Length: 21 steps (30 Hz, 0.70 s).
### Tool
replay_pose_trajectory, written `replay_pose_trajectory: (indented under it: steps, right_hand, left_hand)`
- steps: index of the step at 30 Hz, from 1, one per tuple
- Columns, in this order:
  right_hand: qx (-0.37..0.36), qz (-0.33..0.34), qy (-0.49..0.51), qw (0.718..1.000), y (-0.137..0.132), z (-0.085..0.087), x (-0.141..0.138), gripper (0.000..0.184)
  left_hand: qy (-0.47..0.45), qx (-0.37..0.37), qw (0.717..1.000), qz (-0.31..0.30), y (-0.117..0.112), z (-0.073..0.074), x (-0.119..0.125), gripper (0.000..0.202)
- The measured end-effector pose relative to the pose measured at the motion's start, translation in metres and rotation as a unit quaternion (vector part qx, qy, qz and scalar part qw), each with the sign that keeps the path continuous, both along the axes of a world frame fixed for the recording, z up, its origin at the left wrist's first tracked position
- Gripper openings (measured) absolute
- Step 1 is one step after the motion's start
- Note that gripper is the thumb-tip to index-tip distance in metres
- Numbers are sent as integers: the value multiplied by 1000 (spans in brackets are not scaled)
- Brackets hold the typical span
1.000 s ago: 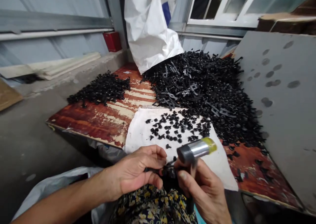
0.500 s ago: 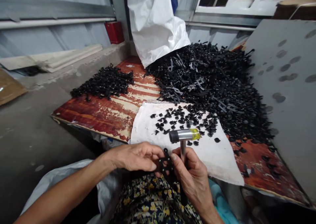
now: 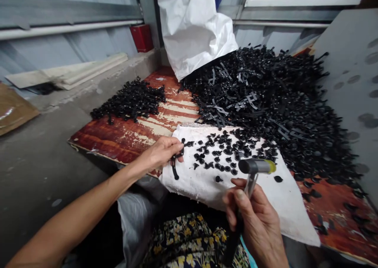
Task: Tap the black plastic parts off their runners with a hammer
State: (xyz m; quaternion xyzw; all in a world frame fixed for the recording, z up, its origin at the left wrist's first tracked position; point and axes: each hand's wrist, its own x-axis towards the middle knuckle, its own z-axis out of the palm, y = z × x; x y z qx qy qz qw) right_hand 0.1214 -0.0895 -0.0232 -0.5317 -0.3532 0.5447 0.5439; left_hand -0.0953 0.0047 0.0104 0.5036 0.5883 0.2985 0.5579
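My left hand (image 3: 167,150) is at the left part of a white cloth, its fingers closed on a black branched plastic piece (image 3: 175,169) with several arms. One curved arm of the piece hangs down below the fingers. My right hand (image 3: 256,213) grips the dark handle of a small mallet (image 3: 256,166) with a black face, a metal middle and a yellow face. The mallet's head stands up above the hand, over the cloth. Between the hands, many small black round pieces with short stems (image 3: 217,159) lie scattered on the white cloth (image 3: 189,185).
A large heap of black plastic parts (image 3: 283,98) fills the table's back right. A smaller pile (image 3: 130,100) lies on the left of the worn red tabletop (image 3: 100,136). A white sack (image 3: 197,28) hangs at the back. A grey spotted panel (image 3: 351,63) borders the right side.
My left hand has moved away from my right, forward and left over the cloth, with the black piece in it. My right hand with the mallet has shifted right, and the camera view has turned slightly.
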Motion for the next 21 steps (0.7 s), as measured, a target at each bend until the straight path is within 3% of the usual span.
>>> replay_pose_trajectory:
  steps: [5, 14, 21]
  right_hand:
    - [-26, -43, 8, 999, -7, -1, 7, 36]
    - [-51, -74, 29, 996, -6, -1, 12, 39]
    - [-60, -69, 29, 995, -7, -6, 14, 39]
  left_hand:
    - [5, -27, 999, 20, 21, -3, -3, 25]
    - [15, -37, 999, 5, 23, -6, 0, 30]
    - [26, -65, 997, 30, 23, -2, 3, 27]
